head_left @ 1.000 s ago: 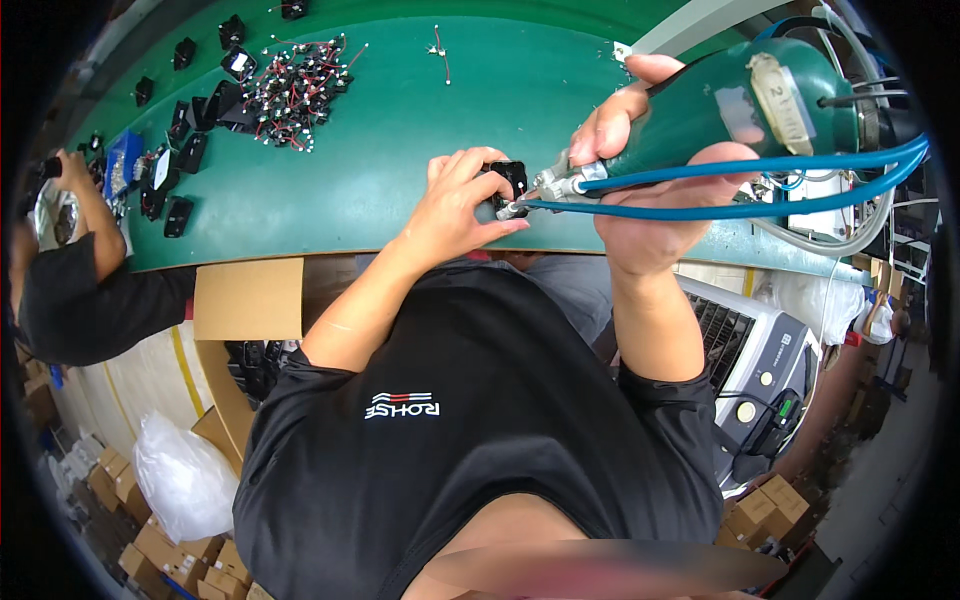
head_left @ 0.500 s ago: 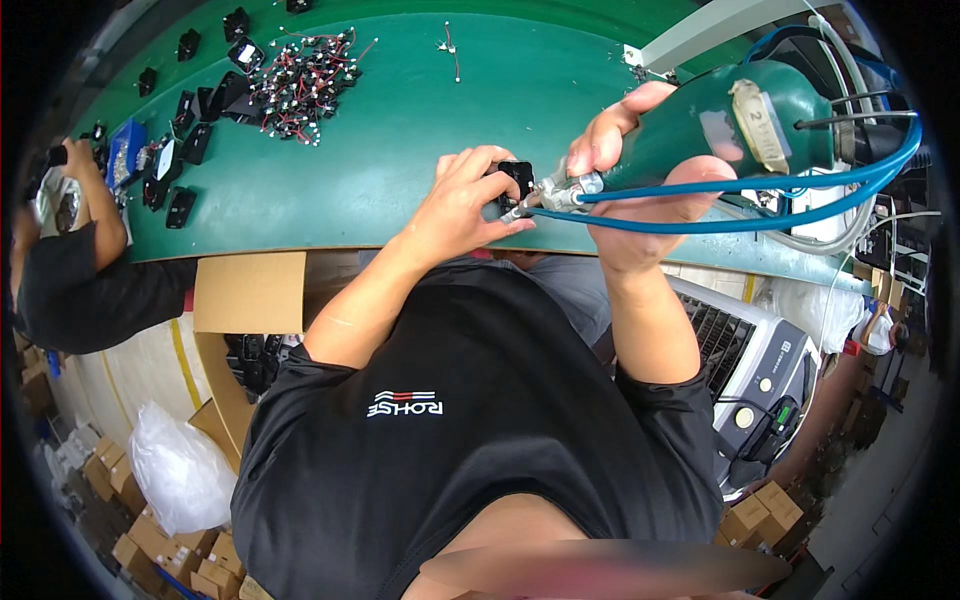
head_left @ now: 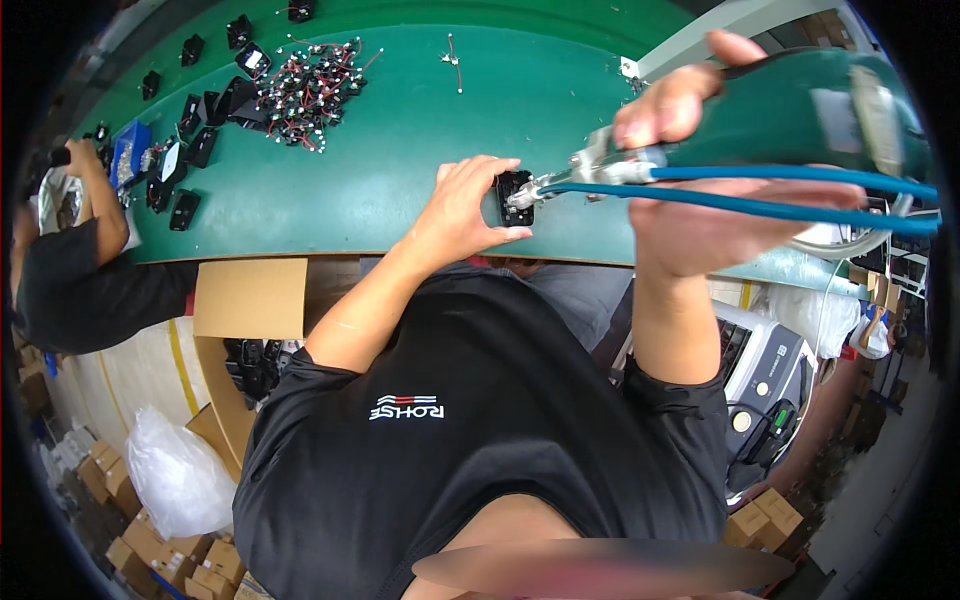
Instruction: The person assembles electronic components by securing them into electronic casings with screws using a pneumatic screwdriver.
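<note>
A small black plastic housing (head_left: 512,182) lies on the green tabletop in front of me. My left hand (head_left: 455,215) grips it from the left, fingers along its far end and thumb at its near end. My right hand (head_left: 690,235) is wrapped round a green-bodied power screwdriver (head_left: 770,120), somewhat blurred by motion. Its slim metal nose (head_left: 590,168) points left, and the tip is over the housing, seemingly touching it. Two blue air hoses (head_left: 760,174) run from the nose toward the right. Whether a screw sits under the tip is too small to tell.
A heap of small parts with red and black wires (head_left: 312,95) lies far left on the table, beside several black housings (head_left: 185,210) and a blue bin (head_left: 130,152). Another person (head_left: 85,260) works at left. An open cardboard box (head_left: 250,300) stands below the table edge.
My right hand has moved right with the screwdriver, drawing its body away while the tip stays at the housing. My left fingers have straightened somewhat, uncovering more of the housing.
</note>
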Motion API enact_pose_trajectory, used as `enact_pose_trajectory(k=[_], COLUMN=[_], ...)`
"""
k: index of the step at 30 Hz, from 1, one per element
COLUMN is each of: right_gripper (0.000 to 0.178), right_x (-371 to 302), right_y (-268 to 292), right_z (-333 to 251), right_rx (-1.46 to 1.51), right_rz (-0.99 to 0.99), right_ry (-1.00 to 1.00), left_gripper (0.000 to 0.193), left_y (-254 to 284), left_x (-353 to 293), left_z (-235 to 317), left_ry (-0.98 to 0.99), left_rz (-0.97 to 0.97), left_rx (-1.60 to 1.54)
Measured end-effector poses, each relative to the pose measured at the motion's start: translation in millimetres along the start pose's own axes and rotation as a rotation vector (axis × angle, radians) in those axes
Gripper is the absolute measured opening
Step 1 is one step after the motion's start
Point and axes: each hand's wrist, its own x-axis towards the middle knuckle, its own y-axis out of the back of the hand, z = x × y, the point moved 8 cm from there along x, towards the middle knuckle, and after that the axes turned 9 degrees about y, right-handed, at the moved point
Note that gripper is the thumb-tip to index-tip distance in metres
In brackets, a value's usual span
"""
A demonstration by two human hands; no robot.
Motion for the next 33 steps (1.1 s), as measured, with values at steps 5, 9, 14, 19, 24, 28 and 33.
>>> enact_pose_trajectory(k=[5,9,14,19,24,28,33], right_gripper=[0.112,0.110,0.110,0.105,0.101,0.098,0.095], right_x=[-46,-53,-57,-70,-53,25,44], right_y=[23,18,20,30,24,-1,-2], right_z=[35,44,47,56,59,-1,-88], right_rx=[-0.352,-0.276,-0.387,-0.082,-0.193,-0.005,-0.276], right_rz=[0.408,0.322,0.327,0.377,0.360,0.030,0.039], right_ry=[-0.124,-0.152,-0.189,-0.113,-0.163,0.019,0.104], left_gripper=[0.085,0.083,0.082,0.081,0.080,0.089,0.059], left_y=[2,0,1,1,3,19,78], left_x=[0,-1,0,-1,1,-1,22], left_z=[8,6,7,8,5,-5,-44], left_ry=[-0.099,-0.073,-0.074,-0.096,-0.059,0.008,0.438], left_rz=[0.077,0.035,0.032,0.021,0.026,0.041,-0.115], left_rx=[0.034,0.018,0.011,-0.015,-0.016,-0.020,-1.048])
